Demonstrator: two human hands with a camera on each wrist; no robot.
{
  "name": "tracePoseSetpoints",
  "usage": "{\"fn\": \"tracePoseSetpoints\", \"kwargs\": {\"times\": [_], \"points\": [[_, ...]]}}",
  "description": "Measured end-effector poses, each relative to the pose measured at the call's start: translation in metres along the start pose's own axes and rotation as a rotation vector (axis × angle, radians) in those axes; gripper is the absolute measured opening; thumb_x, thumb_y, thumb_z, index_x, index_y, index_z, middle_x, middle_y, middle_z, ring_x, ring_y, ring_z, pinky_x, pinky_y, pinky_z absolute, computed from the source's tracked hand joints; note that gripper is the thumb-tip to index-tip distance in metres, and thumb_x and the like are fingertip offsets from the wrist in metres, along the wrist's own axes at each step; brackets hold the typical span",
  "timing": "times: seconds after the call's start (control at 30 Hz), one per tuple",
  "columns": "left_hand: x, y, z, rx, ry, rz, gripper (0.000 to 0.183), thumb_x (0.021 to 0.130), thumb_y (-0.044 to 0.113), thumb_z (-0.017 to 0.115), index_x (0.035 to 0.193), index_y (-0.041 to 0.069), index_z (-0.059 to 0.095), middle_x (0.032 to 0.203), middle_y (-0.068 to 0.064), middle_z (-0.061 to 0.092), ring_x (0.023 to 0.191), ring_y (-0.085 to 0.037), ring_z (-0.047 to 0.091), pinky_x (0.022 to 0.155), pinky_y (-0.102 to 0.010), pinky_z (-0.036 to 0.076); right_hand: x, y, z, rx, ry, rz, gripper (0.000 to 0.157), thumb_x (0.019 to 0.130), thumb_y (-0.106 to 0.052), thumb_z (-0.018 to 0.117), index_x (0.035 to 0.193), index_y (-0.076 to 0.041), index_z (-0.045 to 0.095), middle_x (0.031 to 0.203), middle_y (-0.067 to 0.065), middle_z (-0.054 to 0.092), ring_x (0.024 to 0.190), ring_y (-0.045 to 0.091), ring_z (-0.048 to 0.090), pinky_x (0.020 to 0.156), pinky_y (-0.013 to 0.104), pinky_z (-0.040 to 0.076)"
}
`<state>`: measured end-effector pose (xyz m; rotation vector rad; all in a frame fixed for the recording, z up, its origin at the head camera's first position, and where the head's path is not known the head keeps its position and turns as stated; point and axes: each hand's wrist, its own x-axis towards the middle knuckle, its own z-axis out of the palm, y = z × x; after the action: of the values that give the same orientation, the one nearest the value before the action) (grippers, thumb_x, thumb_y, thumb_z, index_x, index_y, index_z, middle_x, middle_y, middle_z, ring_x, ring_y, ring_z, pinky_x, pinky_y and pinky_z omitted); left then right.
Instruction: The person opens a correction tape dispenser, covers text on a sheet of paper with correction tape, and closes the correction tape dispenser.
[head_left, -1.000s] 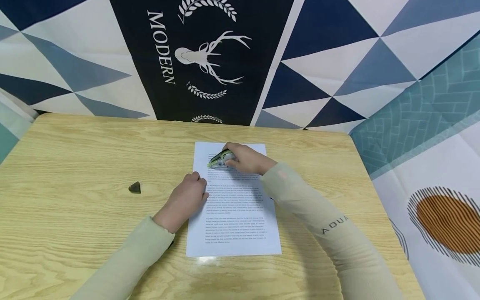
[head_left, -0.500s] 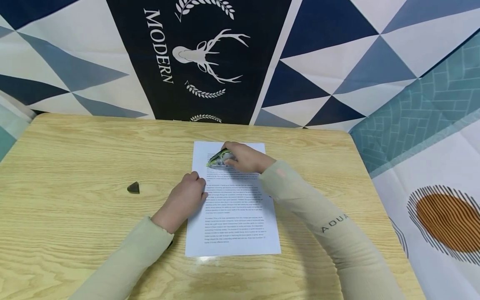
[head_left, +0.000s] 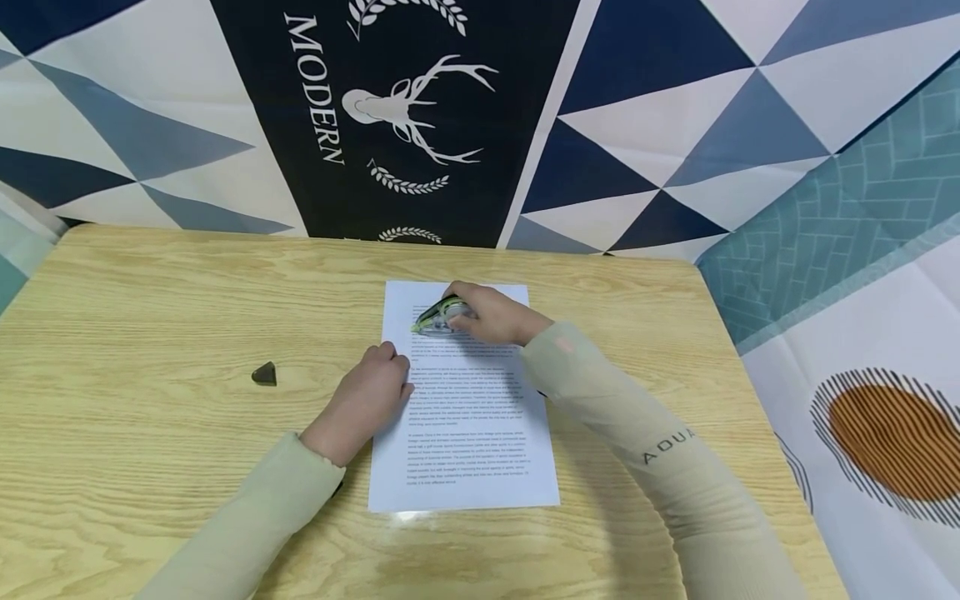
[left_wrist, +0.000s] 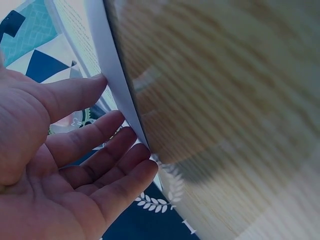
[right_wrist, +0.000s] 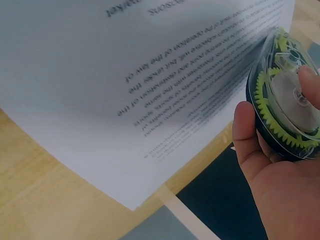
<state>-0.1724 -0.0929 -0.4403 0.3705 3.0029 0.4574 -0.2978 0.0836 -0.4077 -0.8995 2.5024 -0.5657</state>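
Head view first: the dark banner behind the pale wooden table [head_left: 150, 317] read "MODERN" in white next to a stag head and laurel sprigs, and the right sleeve [head_left: 660, 450] had "AQUA" printed on it. A white printed sheet of paper [head_left: 465, 467] lay mid-table, covered in small text way too tiny to read. The right hand [head_left: 491, 315] curled round a clear, green-geared correction tape dispenser [head_left: 441, 317] near the top of the page, tip down on the first lines. The left hand [head_left: 366, 398] rested on the sheet's left edge. A small dark triangular piece [head_left: 264, 375] sat well apart on the left.

Left wrist view: the left hand [left_wrist: 60, 170] had its fingers [left_wrist: 107, 160] nearly straight and relaxed, tips against the paper edge [left_wrist: 112, 65], gripping nothing.

Right wrist view: the dispenser [right_wrist: 285, 100] showed bright green toothed wheels inside a see-through shell on a dark base, pinched between thumb and fingers of the right hand [right_wrist: 280, 180]. The print [right_wrist: 195, 95] was upside down and blurred, so unreadable.
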Motion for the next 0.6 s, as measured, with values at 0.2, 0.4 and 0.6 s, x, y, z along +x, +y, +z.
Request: {"fn": "tracePoseSetpoints", "kwargs": {"times": [0.2, 0.4, 0.6], "points": [[-0.001, 0.000, 0.000, 0.004, 0.023, 0.015, 0.024, 0.088, 0.013, 0.063, 0.101, -0.006, 0.064, 0.088, -0.012, 0.052, 0.078, -0.022, 0.045, 0.070, -0.035, 0.046, 0.002, -0.006, -0.003, -0.086, -0.016, -0.034, 0.032, 0.095, -0.021, 0.052, 0.125, -0.009, 0.048, 0.117, 0.006, 0.057, 0.102, 0.018, 0.054, 0.095, 0.035, 0.042], [-0.001, 0.000, 0.000, -0.007, 0.043, 0.019, 0.021, 0.087, 0.012, 0.064, 0.097, -0.006, 0.064, 0.086, -0.011, 0.051, 0.077, -0.023, 0.044, 0.069, -0.035, 0.045, 0.004, -0.014, -0.008, -0.152, -0.049, -0.040, 0.032, 0.096, -0.019, 0.051, 0.126, -0.008, 0.047, 0.120, 0.008, 0.056, 0.106, 0.018, 0.053, 0.096, 0.035, 0.042], [0.000, 0.000, 0.000, -0.015, 0.031, 0.008, 0.022, 0.087, 0.012, 0.063, 0.098, -0.007, 0.064, 0.088, -0.012, 0.051, 0.079, -0.024, 0.045, 0.071, -0.036, 0.046, 0.004, -0.015, -0.009, -0.175, -0.069, -0.034, 0.032, 0.096, -0.018, 0.050, 0.126, -0.008, 0.047, 0.119, 0.008, 0.056, 0.105, 0.018, 0.052, 0.094, 0.034, 0.042]]}}
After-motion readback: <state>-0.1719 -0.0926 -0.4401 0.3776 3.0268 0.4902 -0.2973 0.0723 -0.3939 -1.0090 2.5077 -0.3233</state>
